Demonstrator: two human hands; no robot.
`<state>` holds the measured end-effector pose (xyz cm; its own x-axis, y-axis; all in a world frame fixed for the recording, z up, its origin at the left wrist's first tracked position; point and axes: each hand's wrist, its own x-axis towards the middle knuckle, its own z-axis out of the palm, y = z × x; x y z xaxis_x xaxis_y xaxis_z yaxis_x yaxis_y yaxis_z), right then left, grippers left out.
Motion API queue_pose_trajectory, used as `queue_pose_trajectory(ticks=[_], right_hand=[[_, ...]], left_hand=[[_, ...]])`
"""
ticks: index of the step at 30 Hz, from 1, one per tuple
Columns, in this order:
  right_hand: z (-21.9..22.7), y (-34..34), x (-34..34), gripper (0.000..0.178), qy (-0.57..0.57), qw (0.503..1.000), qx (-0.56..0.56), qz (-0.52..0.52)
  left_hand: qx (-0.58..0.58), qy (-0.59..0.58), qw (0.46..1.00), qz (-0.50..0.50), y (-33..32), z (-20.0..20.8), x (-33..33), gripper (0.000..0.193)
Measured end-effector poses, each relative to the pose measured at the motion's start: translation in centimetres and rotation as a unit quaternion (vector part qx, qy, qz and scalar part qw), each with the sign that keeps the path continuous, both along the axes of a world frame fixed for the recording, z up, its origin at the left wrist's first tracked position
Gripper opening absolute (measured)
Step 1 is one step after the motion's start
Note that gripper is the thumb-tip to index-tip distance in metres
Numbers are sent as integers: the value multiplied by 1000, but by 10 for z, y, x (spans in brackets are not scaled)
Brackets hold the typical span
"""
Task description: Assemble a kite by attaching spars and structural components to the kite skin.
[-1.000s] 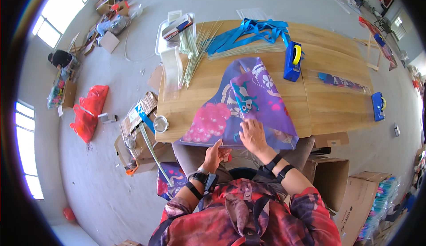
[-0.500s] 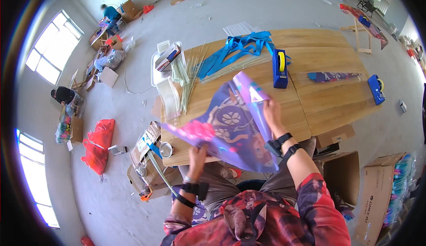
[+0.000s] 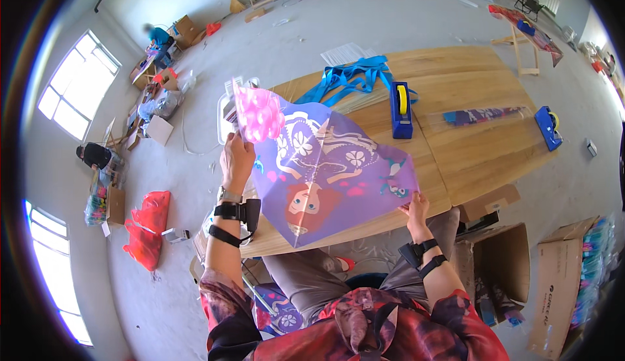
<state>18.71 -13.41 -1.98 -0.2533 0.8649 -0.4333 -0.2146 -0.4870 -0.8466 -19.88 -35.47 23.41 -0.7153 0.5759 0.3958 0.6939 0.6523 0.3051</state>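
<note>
A purple kite (image 3: 355, 182) of thin printed film spreads out in front of me over the wooden table (image 3: 482, 74). Its print shows an upside-down cartoon figure with red hair, white flowers and a pink patch. My left hand (image 3: 237, 160) pinches its left edge below the pink corner. Down at the right corner, my right hand (image 3: 415, 210) grips the film between thumb and fingers. Light-coloured creases or sticks run through the sheet. Just beyond it stands a blue tape dispenser (image 3: 402, 117) with yellow tape. Blue ribbons (image 3: 351, 78) lie in a heap at the far left.
On the table's right lie a folded printed piece in clear film (image 3: 485, 115) and another tape dispenser (image 3: 548, 130). The kite partly covers a white tub (image 3: 226, 123). Open cardboard boxes (image 3: 501, 257) stand at my right, red bags (image 3: 148, 231) on the left floor. Two people work far left.
The kite has been opened out from a half-folded state and turned flatter. My left hand has moved up and away from me; my right hand has come down to the right corner.
</note>
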Motion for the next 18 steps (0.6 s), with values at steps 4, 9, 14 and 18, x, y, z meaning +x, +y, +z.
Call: queue_pose_trajectory(ticks=[4, 9, 14, 18], right_hand=[[-2, 9, 9, 37, -11, 1000, -28, -1], [5, 17, 7, 36, -12, 998, -56, 3], [-4, 20, 10, 33, -22, 999, -26, 6], [7, 13, 4, 30, -9, 1000, 23, 6]], left_hand=[[-49, 85, 995, 20, 29, 10, 10, 44], [-61, 79, 995, 11, 38, 13, 24, 47], [-85, 48, 988, -117, 61, -49, 62, 49], [-244, 106, 946, -185, 93, -116, 105, 51]])
